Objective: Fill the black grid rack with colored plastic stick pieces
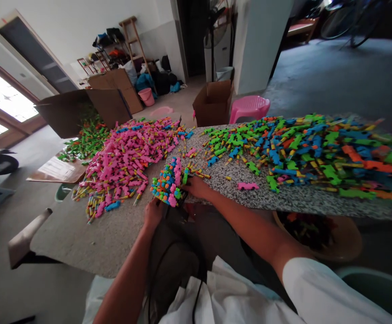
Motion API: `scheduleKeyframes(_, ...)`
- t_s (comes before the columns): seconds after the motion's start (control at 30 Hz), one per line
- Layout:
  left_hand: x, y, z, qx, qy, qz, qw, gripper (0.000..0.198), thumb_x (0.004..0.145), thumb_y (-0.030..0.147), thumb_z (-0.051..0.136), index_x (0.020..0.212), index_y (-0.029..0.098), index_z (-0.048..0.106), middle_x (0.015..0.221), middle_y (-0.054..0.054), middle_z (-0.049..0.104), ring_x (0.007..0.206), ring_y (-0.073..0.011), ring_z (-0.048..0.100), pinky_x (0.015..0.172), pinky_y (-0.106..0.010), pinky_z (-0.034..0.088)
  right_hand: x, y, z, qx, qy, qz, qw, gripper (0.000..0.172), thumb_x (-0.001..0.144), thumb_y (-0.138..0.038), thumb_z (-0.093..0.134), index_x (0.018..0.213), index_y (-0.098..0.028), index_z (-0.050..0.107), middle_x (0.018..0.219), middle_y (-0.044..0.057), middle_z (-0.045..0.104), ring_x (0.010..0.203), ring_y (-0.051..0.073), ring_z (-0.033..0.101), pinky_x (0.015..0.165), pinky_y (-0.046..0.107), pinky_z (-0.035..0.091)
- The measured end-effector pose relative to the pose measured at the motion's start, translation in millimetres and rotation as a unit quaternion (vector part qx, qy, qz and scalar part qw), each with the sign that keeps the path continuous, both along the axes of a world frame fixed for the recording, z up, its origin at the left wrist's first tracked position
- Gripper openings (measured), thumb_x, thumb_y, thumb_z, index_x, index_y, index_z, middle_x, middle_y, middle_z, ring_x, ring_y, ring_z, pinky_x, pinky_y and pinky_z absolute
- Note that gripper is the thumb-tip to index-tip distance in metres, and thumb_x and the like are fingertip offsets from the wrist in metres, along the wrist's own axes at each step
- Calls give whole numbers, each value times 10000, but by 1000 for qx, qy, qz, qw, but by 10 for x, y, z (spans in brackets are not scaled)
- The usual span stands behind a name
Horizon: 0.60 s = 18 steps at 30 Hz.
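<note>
At the table's near edge stands a tightly packed bundle of small car-shaped plastic pieces [168, 183] in blue, orange, green and pink. My left hand [153, 213] is closed at its lower left corner. On the right side, my right hand [196, 186] is closed against the bundle, by a green piece; its fingertips are partly hidden. Left of the bundle lies a big heap of pink car-shaped pieces [131, 150] with yellow sticks. A long heap of green, blue and orange pieces [297, 144] spreads to the right. One pink piece [247, 186] lies alone.
The speckled stone tabletop [223, 173] meets a plain grey slab [77, 245] on the left. Behind the heaps stand a tipped carton with green pieces [61, 112], an open carton [212, 105] and a pink stool [250, 107]. A tan basin [349, 238] sits below the table.
</note>
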<state>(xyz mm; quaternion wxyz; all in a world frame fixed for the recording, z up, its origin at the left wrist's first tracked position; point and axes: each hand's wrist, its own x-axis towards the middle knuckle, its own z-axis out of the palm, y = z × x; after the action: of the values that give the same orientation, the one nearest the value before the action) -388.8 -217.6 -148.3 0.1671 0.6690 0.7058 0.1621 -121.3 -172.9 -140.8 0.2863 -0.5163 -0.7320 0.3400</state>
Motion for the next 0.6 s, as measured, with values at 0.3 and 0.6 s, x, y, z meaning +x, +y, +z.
scheduleKeyframes(0.3, 18, -17, 8, 6, -11, -7, 1000, 305, 992, 341, 560, 1122, 169, 774, 992, -115, 809, 914, -246, 744, 716, -258, 440, -20, -41, -18, 6, 14, -8, 1000, 308, 999, -444, 650, 1024, -186, 816, 945, 68, 788, 884, 221, 687, 784, 283, 447)
scheduleKeyframes(0.6, 14, -2, 1, -5, 13, -1, 1000, 308, 995, 337, 554, 1143, 172, 768, 1011, -119, 810, 949, -251, 748, 734, -260, 454, -84, -103, -36, 20, -28, -8, 999, 269, 1001, -370, 631, 1089, -183, 804, 1043, 102, 797, 989, 246, 702, 832, 285, 462)
